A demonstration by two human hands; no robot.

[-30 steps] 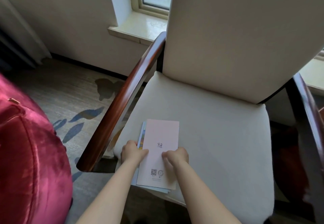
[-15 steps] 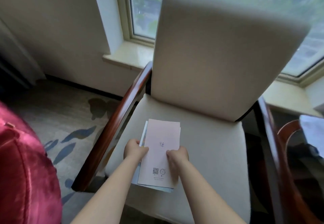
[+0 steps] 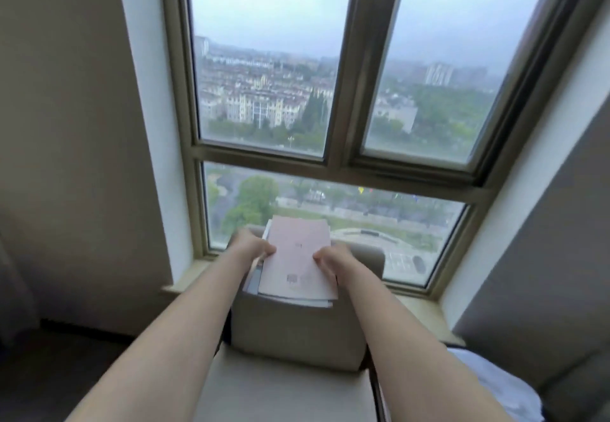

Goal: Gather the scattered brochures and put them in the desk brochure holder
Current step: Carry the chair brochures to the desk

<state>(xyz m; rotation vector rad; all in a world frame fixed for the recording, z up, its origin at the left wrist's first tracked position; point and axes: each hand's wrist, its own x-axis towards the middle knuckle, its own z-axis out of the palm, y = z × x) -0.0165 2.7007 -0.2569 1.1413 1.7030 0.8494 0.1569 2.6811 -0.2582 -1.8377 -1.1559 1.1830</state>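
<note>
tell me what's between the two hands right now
The stack of brochures, pink one on top, gripped by left hand and right hand; head view.

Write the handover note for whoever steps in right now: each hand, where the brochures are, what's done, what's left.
Left hand: grip closed on the left edge of the brochure stack.
Right hand: grip closed on the stack's right edge.
Brochures: one stack, pink one on top, held up in the air in front of the chair back, with the window behind.
Done: the brochures in hand are gathered into one pile and off the chair.
Left: carry the stack to the desk brochure holder, which is not in view, and slot it in. Whether other brochures remain elsewhere cannot be told from this view.
</note>
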